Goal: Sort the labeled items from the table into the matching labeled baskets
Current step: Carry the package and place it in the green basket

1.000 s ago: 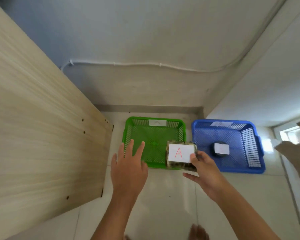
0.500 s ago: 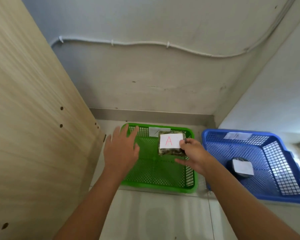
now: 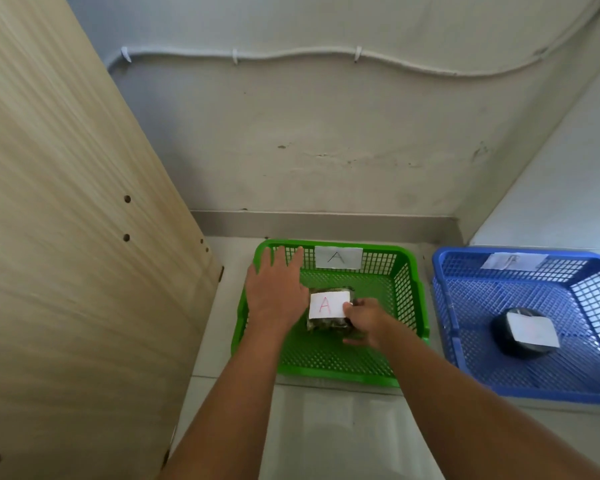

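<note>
Your two bare forearms reach forward over the pale tiled floor (image 3: pixel 343 434) into the green basket (image 3: pixel 329 374). Your right hand (image 3: pixel 368 320) has its grip closed on the right edge of the packet (image 3: pixel 329 325), a dark, clear-wrapped bundle with a white label bearing a red A on top. The packet sits low inside the green basket, near its middle; you cannot tell whether it rests on the mesh bottom. Your left hand (image 3: pixel 276 292) is flat and spread wide, holding nothing, just left of the packet over the basket's left side. On the basket's far wall is a white tag (image 3: pixel 338 258) marked A. To the right, apart from it, the blue basket (image 3: pixel 520 389) holds a dark round item (image 3: pixel 503 336) under a white label. A wooden panel (image 3: pixel 66 237) stands on the left.
</note>
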Demonstrator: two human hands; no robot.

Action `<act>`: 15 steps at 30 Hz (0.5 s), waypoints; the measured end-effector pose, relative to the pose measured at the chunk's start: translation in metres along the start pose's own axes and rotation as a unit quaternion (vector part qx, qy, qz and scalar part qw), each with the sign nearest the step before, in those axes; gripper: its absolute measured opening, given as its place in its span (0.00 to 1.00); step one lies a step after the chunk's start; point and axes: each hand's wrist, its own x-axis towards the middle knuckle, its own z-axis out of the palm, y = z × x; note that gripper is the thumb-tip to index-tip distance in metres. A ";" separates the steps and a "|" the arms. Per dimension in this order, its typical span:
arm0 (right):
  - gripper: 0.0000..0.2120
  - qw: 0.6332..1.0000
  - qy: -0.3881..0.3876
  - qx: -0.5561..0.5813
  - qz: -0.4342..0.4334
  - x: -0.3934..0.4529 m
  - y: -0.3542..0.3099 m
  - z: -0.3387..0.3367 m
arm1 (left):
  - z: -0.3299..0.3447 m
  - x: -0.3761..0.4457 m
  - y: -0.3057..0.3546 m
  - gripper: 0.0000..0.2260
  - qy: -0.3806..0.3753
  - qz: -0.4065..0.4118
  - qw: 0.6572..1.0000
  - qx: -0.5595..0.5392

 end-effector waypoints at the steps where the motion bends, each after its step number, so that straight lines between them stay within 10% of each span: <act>1: 0.12 1.000 0.006 0.001 0.010 0.005 0.004 -0.001 | 0.005 -0.001 -0.002 0.32 -0.012 0.003 1.000 0.007; 8: 0.16 0.999 0.039 -0.023 -0.010 0.030 0.020 0.003 | 0.020 0.002 -0.015 0.33 -0.023 0.027 0.999 0.038; 15: 0.21 0.911 0.120 -0.361 -0.158 0.032 0.016 0.013 | 0.030 0.012 -0.028 0.31 -0.030 0.016 0.999 0.035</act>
